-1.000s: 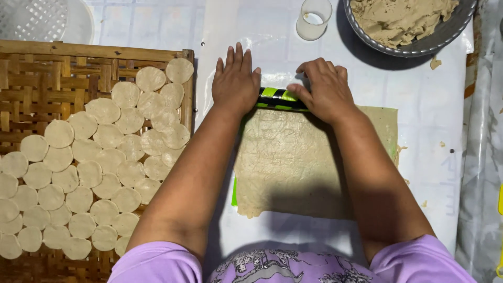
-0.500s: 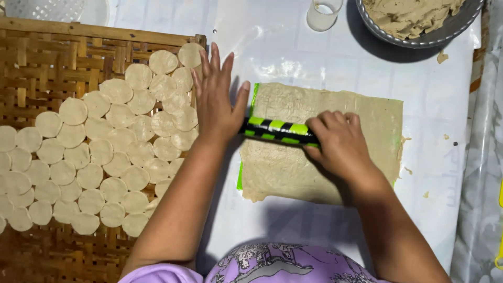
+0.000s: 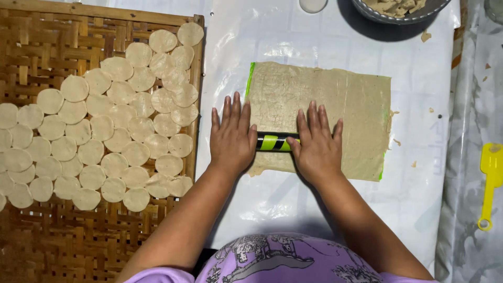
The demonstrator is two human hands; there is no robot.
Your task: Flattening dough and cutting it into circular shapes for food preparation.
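A rolling pin, black w/ green stripes, is pressed flat under both palms on a thin sheet of dough. Only its middle is seen betw. the hands. The left hand is laid over the pin's left end, fingers stretched flat and slightly spread, not curled round anything. The right hand is laid over the right end in the same way, fingers straight and pointing away from the body.

The dough sheet is spread as a rough rectangle on a green underlay, seen only as a thin strip at the sheet's left edge and at the lower right corner. The pin lies near the sheet's near edge; most of the sheet is open beyond the fingertips. All is carried on a table covered w/ white plastic, w/ bare room right of the sheet and a few crumbs there.

At left, a woven bamboo tray is set just beside the left hand, its edge near the sheet's left edge. Round dough discs are laid on it in overlapping rows; the tray's near part is uncovered. At the top edge a metal bowl w/ dough is partly seen, and a white round object beside it. At far right a yellow plastic spatula is laid on patterned sheeting.
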